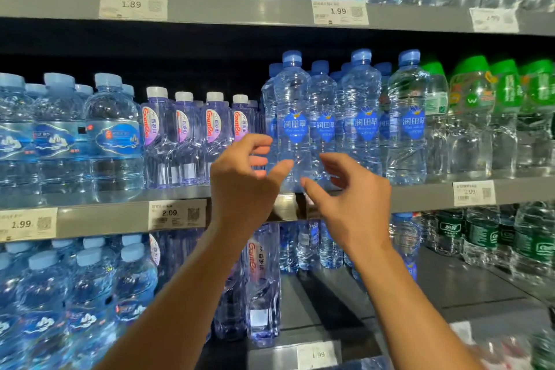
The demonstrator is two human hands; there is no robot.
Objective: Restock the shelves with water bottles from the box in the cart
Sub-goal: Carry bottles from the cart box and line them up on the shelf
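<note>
Head view, centre of frame: my left hand (244, 182) and right hand (350, 195) flanked the front water bottle (292, 123) at the edge of the middle shelf (120, 215). Both hands were wide, fingers loosely curled, holding nothing; whether the left thumb touched the bottle, I could not tell. Risk: the bottle stood near the shelf lip, so a clumsy nudge could tip it forward. Bottle upright, long axis vertical, blue cap pointing to upper frame, label facing me.
</note>
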